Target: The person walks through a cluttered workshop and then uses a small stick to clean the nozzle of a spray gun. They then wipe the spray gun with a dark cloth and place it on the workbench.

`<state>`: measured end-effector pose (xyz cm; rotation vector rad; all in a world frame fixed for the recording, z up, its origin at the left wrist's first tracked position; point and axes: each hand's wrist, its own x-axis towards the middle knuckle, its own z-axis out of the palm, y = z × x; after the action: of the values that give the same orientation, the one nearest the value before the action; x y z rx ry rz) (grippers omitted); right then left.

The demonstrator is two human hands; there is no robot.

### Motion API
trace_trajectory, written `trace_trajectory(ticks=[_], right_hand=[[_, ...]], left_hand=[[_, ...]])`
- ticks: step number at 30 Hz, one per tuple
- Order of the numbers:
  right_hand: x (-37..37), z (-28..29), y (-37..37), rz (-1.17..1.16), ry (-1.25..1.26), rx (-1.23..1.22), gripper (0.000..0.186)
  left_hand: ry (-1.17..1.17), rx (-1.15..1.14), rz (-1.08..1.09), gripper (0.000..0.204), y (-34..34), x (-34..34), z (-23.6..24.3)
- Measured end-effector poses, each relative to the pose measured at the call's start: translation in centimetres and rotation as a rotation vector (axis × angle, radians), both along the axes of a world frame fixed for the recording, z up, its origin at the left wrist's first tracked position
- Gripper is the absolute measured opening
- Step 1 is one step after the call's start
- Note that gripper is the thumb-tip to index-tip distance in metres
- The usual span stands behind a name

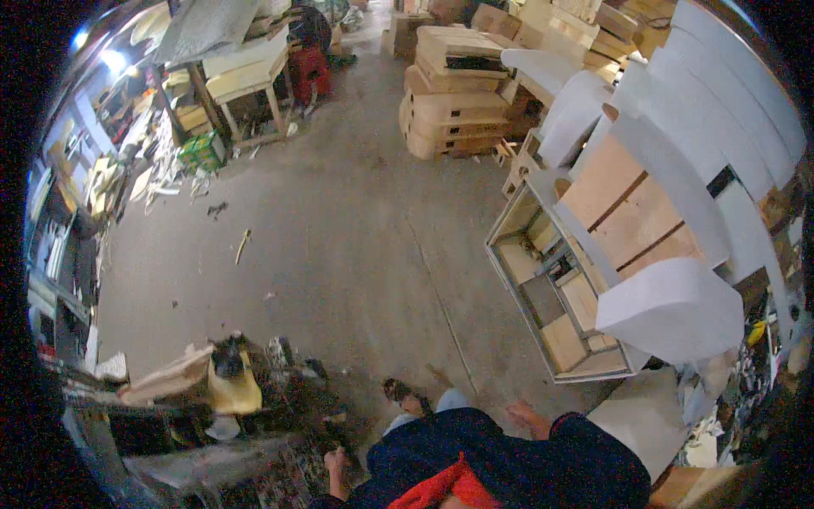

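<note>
Your left hand (337, 462) is curled low, nearest to dark, blurred clutter (271, 450); I can't tell whether its fingers hold anything. Your right hand (527, 418) has loosely bent fingers, with nothing visible in them. Nearest it, an open rectangular pale-wood frame (564, 341) stands toward the right edge of the grey concrete floor (365, 280). Its inner panels look fitted; its open face seems left uncovered. A white curved padded piece (674, 310) sits near its right-hand edge.
</note>
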<state>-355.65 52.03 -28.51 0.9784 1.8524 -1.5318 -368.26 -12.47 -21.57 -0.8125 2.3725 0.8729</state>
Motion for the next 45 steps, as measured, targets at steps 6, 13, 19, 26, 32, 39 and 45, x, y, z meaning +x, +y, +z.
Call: trace_trajectory(ticks=[6, 13, 19, 26, 32, 39, 45], right_hand=[[-14.9, -2.7, 1.3, -0.190, -0.287, 0.175, 0.048], [-38.5, -2.3, 0.9, 0.025, -0.273, 0.304, 0.045], [-65.5, 1.8, 5.6, 0.122, -0.106, 0.229, 0.029], [-95.8, 8.2, 5.4, 0.536, 0.246, 0.362, 0.023], [-110.7, 7.3, -4.3, 0.569, 0.298, 0.304, 0.035], [-116.4, 7.4, -19.1, 0.909, 0.223, 0.253, 0.043], [-125.8, 16.3, -30.5, 1.243, 0.210, 0.297, 0.049]], left_hand=[[0.477, -0.169, -0.255, 0.052, 2.8, -27.4, -0.1], [0.353, 0.133, -0.012, 0.042, 8.9, -43.9, 4.5], [0.178, -0.094, 0.245, 0.041, 11.1, -45.6, 8.9], [0.031, -0.207, 0.559, 0.042, 12.8, -43.3, 3.6], [-0.222, 0.012, 0.552, 0.046, 13.6, -47.2, -2.7], [0.269, 0.093, 0.654, 0.053, -2.3, -71.3, 3.7], [0.563, -0.177, 0.943, 0.043, -16.7, -87.2, 11.4]])
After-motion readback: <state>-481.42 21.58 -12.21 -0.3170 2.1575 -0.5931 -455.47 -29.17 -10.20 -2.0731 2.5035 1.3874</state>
